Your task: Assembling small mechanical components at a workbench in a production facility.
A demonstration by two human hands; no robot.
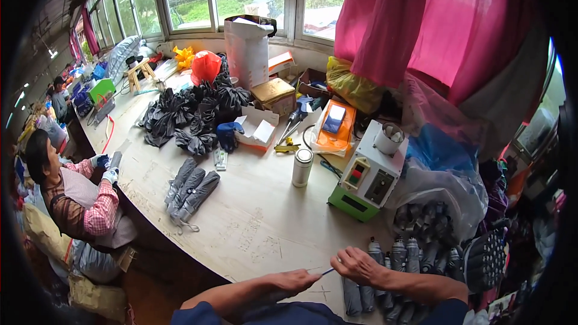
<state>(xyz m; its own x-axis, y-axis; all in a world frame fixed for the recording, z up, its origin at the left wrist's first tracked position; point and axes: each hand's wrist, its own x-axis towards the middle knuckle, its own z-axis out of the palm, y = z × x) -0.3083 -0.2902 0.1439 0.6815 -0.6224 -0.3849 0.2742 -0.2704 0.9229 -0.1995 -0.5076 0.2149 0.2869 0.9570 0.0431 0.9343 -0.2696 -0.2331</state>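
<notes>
My left hand (296, 280) and my right hand (356, 265) meet at the near edge of the wooden workbench (259, 216). Between their fingertips runs a thin blue-tipped rod or needle (327, 271); which hand grips it is hard to tell. Under my right forearm lie several folded grey umbrellas (397, 253) in a row, partly hidden by the arm. A grey fabric piece below my hands is mostly hidden.
A white and green machine (367, 174) stands right of centre, a steel cup (301, 167) beside it. Three folded umbrellas (191, 189) lie mid-bench, a heap of dark fabric (192, 114) behind. A co-worker (72, 192) sits at left. Pink curtain (421, 18) hangs at right.
</notes>
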